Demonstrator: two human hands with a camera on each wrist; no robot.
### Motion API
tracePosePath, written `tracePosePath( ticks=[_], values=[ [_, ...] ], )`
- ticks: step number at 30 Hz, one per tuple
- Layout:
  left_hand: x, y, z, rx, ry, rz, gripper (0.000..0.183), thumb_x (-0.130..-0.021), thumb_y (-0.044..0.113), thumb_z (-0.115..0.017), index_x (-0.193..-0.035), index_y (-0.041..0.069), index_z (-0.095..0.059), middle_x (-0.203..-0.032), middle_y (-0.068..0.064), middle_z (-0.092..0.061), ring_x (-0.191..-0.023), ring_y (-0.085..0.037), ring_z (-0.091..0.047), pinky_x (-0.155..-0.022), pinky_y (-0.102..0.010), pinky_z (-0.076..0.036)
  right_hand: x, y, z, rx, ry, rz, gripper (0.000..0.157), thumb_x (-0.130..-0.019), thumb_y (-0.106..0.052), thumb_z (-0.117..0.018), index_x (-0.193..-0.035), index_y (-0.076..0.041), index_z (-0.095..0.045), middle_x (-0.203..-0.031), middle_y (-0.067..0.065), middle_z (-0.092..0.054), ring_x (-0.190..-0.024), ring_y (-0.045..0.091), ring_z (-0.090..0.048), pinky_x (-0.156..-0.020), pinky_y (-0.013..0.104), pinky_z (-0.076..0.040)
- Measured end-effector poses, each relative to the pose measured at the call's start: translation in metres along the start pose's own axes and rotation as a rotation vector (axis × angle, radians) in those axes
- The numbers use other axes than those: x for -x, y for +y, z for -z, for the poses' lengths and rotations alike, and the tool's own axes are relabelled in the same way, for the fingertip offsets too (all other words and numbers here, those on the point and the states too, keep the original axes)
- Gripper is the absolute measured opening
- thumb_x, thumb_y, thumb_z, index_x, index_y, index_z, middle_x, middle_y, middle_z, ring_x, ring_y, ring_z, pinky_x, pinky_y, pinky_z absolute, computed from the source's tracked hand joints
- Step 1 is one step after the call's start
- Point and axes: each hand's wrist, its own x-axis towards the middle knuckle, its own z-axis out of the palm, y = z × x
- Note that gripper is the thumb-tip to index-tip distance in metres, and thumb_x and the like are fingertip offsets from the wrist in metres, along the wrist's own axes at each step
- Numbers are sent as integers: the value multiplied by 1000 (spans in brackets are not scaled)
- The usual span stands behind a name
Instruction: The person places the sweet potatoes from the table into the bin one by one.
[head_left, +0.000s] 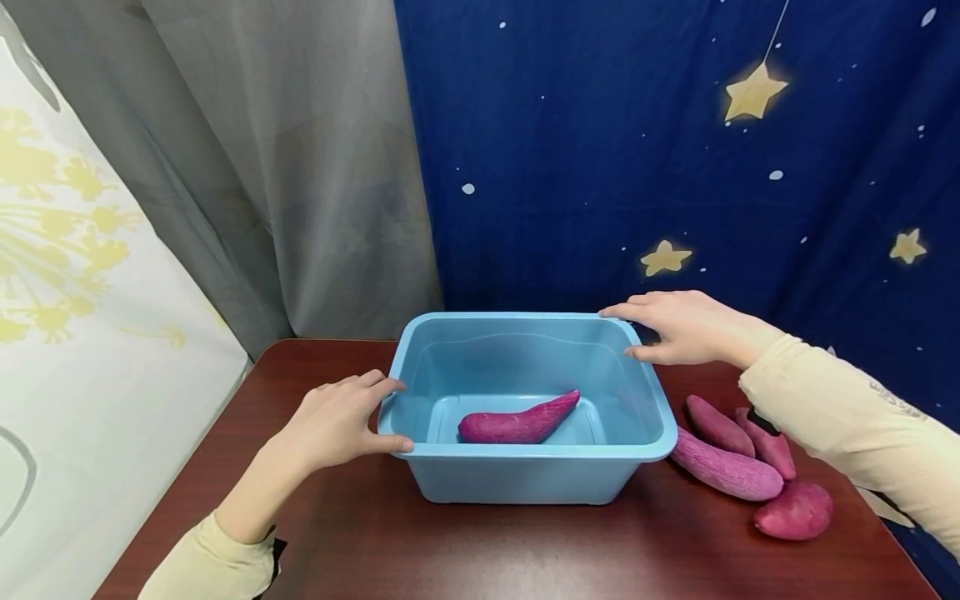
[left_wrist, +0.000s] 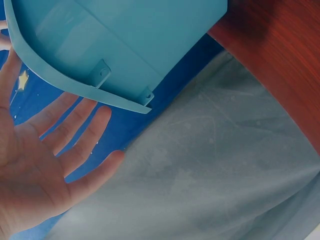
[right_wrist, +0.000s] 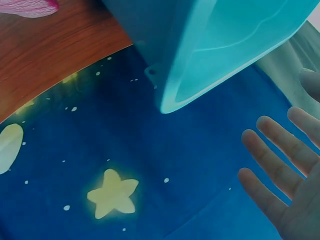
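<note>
"Steadying the tub [head_left: 525,479], are we?"

"Probably: our left hand [head_left: 341,421] spreads wide at its left side, our right hand [head_left: 686,327] wide by its far right. One yam [head_left: 517,422] lies inside. Shifting the tub would need firmer holds."

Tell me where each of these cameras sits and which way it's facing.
Head: worn on the head, facing forward and down at the blue basin; left hand, right hand and sleeves show.
Left wrist: on that wrist, facing the basin's rim and grey curtain; left hand shows.
Right wrist: on that wrist, facing the basin's corner and starry curtain; part of right hand shows.
Shared: basin and table appear in both wrist views.
</note>
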Motion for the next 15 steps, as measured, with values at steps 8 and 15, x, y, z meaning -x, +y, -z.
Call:
tracePosePath(
  ticks=[8,15],
  values=[
    [0,0,0,-5,4,-4,65,-62,58,-68,-107,13,-59,-85,2,-53,-65,-10,-49,-50,-27,-38,17,10,-2,0,15,-44,50,-81,-32,-62,-125,-14,-49,-114,7,-55,-99,26,-53,-76,47,-42],
    [0,-1,0,-5,3,-4,66,-62,60,-67,-107,13,-59,-85,2,-53,-65,-9,-48,-50,-26,-38,30,16,-6,5,-2,-98,51,-80,-31,-62,-125,-12,-49,-115,12,-54,-96,27,-54,-75,48,-43]
  ],
)
